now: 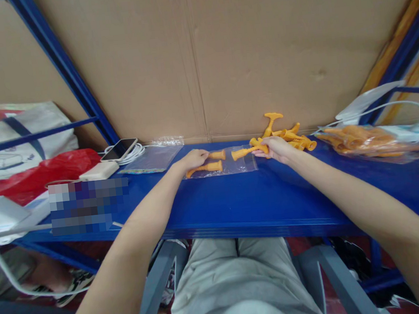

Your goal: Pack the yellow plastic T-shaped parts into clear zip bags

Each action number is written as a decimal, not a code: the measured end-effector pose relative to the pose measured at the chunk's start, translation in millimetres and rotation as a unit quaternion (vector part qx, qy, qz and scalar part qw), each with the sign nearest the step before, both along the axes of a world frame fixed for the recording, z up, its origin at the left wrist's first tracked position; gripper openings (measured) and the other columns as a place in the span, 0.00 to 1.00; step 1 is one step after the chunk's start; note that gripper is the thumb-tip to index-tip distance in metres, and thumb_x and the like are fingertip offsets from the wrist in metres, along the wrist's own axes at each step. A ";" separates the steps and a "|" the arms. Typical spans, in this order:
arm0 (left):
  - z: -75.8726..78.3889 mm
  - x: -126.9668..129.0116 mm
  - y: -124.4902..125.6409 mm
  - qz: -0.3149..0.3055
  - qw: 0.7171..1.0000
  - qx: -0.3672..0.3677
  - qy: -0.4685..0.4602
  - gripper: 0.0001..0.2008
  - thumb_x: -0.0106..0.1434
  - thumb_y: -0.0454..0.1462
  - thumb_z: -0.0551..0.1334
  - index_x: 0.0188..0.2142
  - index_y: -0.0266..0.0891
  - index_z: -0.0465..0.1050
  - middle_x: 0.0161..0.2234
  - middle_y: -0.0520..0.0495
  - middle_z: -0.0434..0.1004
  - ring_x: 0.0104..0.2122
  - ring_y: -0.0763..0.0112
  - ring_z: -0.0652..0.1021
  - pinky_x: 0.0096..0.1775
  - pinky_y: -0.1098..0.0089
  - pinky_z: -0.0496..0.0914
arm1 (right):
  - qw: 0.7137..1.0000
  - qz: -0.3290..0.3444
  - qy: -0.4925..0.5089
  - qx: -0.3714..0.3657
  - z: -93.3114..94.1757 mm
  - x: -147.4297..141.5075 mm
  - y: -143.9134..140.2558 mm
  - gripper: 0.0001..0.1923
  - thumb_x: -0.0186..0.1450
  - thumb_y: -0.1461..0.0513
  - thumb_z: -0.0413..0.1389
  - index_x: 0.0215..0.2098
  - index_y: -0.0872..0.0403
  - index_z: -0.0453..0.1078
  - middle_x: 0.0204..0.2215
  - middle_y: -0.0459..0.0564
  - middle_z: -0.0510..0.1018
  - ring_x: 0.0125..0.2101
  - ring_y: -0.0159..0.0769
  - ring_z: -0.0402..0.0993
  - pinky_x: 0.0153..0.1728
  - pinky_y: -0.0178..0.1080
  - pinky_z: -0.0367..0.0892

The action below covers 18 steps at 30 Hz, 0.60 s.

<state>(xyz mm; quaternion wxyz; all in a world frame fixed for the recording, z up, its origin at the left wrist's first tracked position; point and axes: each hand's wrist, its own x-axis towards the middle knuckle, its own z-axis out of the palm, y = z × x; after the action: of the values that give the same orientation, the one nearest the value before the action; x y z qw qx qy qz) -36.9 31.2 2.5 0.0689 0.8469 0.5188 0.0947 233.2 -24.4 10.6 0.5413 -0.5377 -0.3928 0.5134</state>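
From the head camera, the left hand [193, 158] rests on the blue metal shelf [236, 199], fingers curled down onto the left edge of a clear flat plastic bag [229, 167] lying there; whether it pinches the film cannot be told. Two orange trumpet-shaped plastic pieces [210, 163] lie on or in the bag, just at three o'clock of that hand. The right hand [274, 149] is closed around a long orange plastic piece [245, 151] pointing toward nine o'clock over the bag. A loose heap of orange plastic pieces [289, 133] sits at one o'clock of the right hand, against the brown cardboard wall [221, 51]. A white smartphone [119, 149] lies at ten o'clock of the left hand.
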 end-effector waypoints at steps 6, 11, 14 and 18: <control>-0.1 3.5 -2.7 0.013 1.000 0.002 -0.020 0.21 0.66 0.40 0.49 0.42 0.35 0.80 0.44 0.44 0.82 0.44 0.61 0.79 0.45 0.69 0.70 | 0.998 -0.039 0.038 0.015 -5.4 -5.1 -0.6 0.13 0.64 0.76 0.43 0.37 0.54 0.61 0.22 0.44 0.74 0.21 0.29 0.75 0.26 0.33 0.74; -5.6 8.4 -5.1 -0.007 0.998 0.013 -0.054 0.21 0.67 0.39 0.48 0.45 0.38 0.79 0.48 0.46 0.81 0.47 0.62 0.78 0.50 0.69 0.68 | 0.998 -0.028 0.049 0.003 -5.7 -13.9 -5.1 0.14 0.61 0.77 0.43 0.33 0.52 0.57 0.24 0.45 0.73 0.23 0.28 0.75 0.25 0.29 0.72; -10.0 14.5 -5.5 -0.016 0.998 0.026 -0.056 0.20 0.67 0.38 0.49 0.47 0.37 0.77 0.49 0.46 0.80 0.50 0.63 0.76 0.53 0.69 0.66 | 0.998 -0.032 0.057 0.015 -7.8 -18.2 -5.5 0.16 0.58 0.78 0.45 0.32 0.51 0.55 0.25 0.43 0.72 0.25 0.29 0.76 0.24 0.28 0.69; -14.8 19.5 -4.7 -0.034 0.998 0.026 -0.052 0.19 0.67 0.38 0.50 0.47 0.38 0.77 0.47 0.46 0.81 0.50 0.63 0.76 0.53 0.68 0.67 | 0.995 -0.064 0.070 0.020 -12.2 -20.4 -4.4 0.18 0.55 0.78 0.46 0.33 0.50 0.52 0.27 0.42 0.70 0.25 0.28 0.76 0.24 0.28 0.69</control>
<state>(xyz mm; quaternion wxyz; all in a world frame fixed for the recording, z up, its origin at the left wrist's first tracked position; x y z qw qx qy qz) -17.4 26.5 -12.3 0.0767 0.8596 0.4824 0.1500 212.9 -28.8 -1.6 0.6099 -0.5134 -0.3292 0.5060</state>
